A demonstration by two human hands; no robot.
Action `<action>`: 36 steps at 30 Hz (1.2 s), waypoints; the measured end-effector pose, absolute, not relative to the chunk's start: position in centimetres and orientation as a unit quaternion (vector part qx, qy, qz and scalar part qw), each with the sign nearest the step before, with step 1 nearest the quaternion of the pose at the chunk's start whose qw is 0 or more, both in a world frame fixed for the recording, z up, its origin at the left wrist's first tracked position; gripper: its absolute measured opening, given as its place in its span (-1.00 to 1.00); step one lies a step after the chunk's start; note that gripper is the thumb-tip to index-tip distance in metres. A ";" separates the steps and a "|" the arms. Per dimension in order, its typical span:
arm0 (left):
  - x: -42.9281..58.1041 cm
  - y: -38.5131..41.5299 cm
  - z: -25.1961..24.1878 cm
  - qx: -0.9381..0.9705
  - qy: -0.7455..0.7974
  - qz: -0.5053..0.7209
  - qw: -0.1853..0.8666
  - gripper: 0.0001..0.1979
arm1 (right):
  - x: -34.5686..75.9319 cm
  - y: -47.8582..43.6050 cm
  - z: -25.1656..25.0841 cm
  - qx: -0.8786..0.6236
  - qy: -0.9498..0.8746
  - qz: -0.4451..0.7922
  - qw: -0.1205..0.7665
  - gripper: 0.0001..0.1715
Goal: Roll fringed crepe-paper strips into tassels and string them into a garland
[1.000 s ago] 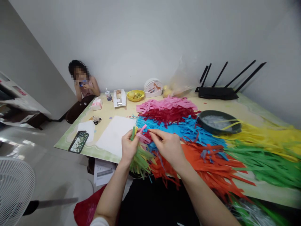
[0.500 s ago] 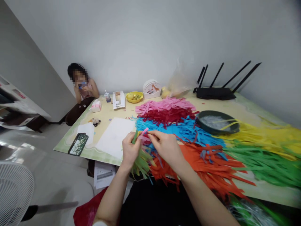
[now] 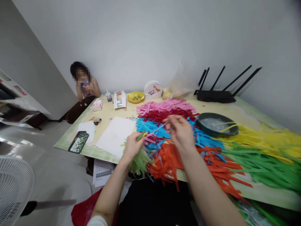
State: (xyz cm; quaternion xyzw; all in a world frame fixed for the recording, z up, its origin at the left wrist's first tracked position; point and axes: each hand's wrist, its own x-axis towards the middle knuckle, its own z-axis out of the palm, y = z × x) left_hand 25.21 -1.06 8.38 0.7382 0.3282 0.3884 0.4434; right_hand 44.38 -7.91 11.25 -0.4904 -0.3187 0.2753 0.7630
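My left hand is closed around a bundle of tissue-paper strips, mostly pale green. Green, yellow and pink strip ends poke out above its thumb. Up and to the right, my right hand pinches a thin pale strand, stretched taut from the bundle. Whether the strand is thread or twisted paper I cannot tell. Beneath and beyond my hands lie piles of cut strips: pink, dark red, blue and orange.
Yellow strips and green strips spread on the right beside a dark round dish. Behind stands a black router. White paper and a phone lie left. A person sits at the far left corner.
My right hand has moved away from my left, up and to the right, drawing out the pale strand. My left hand keeps its hold on the bundle.
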 end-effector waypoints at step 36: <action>25.0 -3.2 10.4 0.489 0.308 0.390 0.717 -0.60 | 39.2 -11.4 11.9 -0.638 -0.555 0.048 0.531 -0.76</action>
